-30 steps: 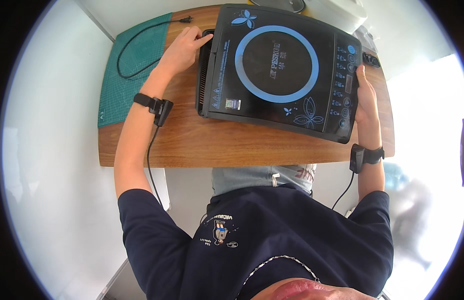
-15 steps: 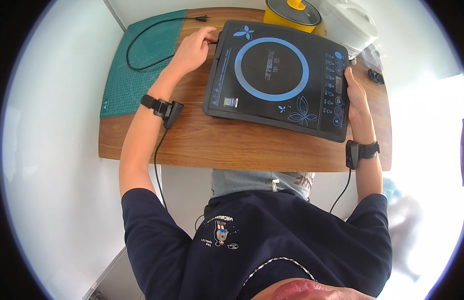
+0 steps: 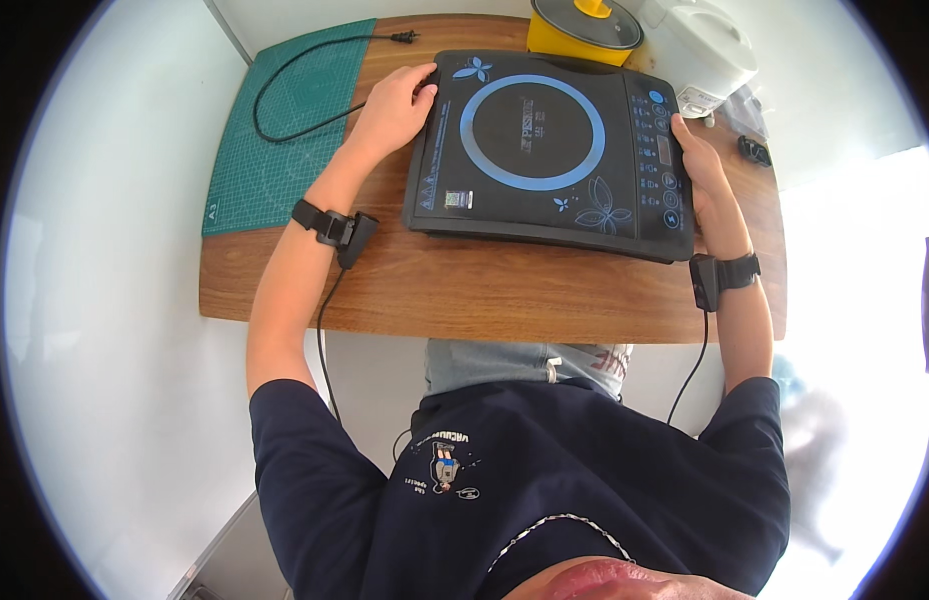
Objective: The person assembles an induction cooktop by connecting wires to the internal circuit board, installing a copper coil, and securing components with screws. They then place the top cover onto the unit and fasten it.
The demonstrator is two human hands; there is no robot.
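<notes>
A black induction cooktop with a blue ring, blue flower prints and a button panel on its right side lies between my hands over the wooden table. My left hand is closed at its far left edge, fingertips curled against the rim. Along the right edge, my right hand grips it with the thumb on top by the panel; the other fingers are hidden beneath. A black power cord loops from near my left wrist over the green mat, its plug at the far end.
The green cutting mat covers the left of the wooden table. Behind the cooktop stand a yellow pot with a dark lid and a white kettle. A small black object lies at the far right. White walls flank the table.
The cooktop has turned slightly counterclockwise and shifted a little left, its near right corner moving away from me. My right hand moved left with it; my left fingers now rest closer on the rim.
</notes>
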